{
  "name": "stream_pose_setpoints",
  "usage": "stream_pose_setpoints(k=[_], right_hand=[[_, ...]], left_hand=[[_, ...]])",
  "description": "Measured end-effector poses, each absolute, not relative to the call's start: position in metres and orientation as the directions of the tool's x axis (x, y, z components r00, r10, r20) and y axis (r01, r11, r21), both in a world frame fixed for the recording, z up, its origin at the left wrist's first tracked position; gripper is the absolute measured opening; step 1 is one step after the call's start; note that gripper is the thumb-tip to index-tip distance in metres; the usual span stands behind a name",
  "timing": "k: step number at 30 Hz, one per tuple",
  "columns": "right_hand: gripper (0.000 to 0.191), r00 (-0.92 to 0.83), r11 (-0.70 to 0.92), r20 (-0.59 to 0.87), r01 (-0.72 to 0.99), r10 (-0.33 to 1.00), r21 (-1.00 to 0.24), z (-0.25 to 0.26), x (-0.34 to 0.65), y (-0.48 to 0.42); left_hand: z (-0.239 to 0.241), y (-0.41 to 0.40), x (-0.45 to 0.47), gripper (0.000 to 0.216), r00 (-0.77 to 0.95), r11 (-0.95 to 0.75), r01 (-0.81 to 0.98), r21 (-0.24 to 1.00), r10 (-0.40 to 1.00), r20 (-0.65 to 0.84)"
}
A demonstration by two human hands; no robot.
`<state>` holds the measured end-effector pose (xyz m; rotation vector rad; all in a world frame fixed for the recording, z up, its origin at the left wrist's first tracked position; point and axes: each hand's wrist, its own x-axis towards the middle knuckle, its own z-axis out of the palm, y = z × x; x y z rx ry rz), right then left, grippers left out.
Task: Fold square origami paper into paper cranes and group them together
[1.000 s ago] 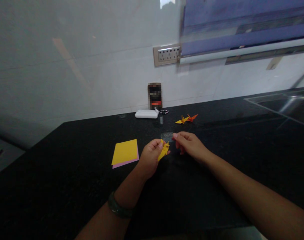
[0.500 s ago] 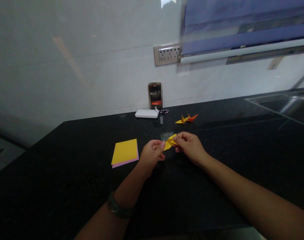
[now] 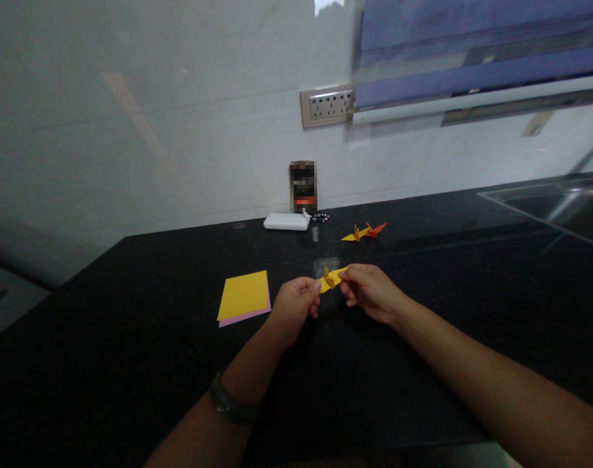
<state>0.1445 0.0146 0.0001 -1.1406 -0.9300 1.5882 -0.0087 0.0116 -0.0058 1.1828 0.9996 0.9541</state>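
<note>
A yellow origami crane [image 3: 330, 279] is held between my two hands above the dark countertop [image 3: 179, 273]. My left hand [image 3: 299, 305] pinches its left wing between thumb and fingers. On the other side, my right hand [image 3: 371, 291] grips the right wing the same way. The wings are spread apart, and the narrow points stand up in the middle. The wing tips are hidden by my fingers. To the left lies a yellow paper square [image 3: 244, 294] on top of a pink sheet [image 3: 245, 317].
Behind my hands stand a finished yellow crane [image 3: 356, 234] and an orange-red crane [image 3: 376, 229]. A white flat device [image 3: 287, 221] lies by the wall, with a blurred upright phone-like object [image 3: 303, 186] behind it. A sink [image 3: 569, 208] is at far right.
The crane's wings have been drawn apart, so its body and points now show between them. My right hand has shifted from the crane's upper corner down along the wing.
</note>
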Motion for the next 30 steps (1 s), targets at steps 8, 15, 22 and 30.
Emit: stream_pose_setpoints(k=[8, 15, 22, 30], right_hand=[[0.015, -0.156, -0.34, -0.303, -0.377, 0.94, -0.861, 0.0037, 0.1474, 0.0134], [0.014, -0.144, -0.356, -0.326, -0.402, 0.934, -0.844, 0.0071, 0.1479, 0.0139], [0.015, -0.127, -0.357, -0.334, -0.388, 0.934, -0.85, 0.007, 0.1489, 0.0152], [0.014, -0.168, -0.354, -0.314, -0.37, 0.935, -0.859, 0.0052, 0.1502, 0.0136]], left_hand=[[-0.0058, 0.0118, -0.0089, 0.026, 0.263, 0.134, -0.094, 0.987, 0.959, -0.105], [-0.0061, 0.0122, -0.0091, 0.027, 0.254, 0.138, -0.105, 0.985, 0.961, -0.108], [-0.0078, 0.0135, -0.0089, 0.024, 0.254, 0.135, -0.106, 0.985, 0.961, -0.104], [-0.0063, 0.0128, -0.0103, 0.025, 0.26, 0.145, -0.118, 0.982, 0.959, -0.11]])
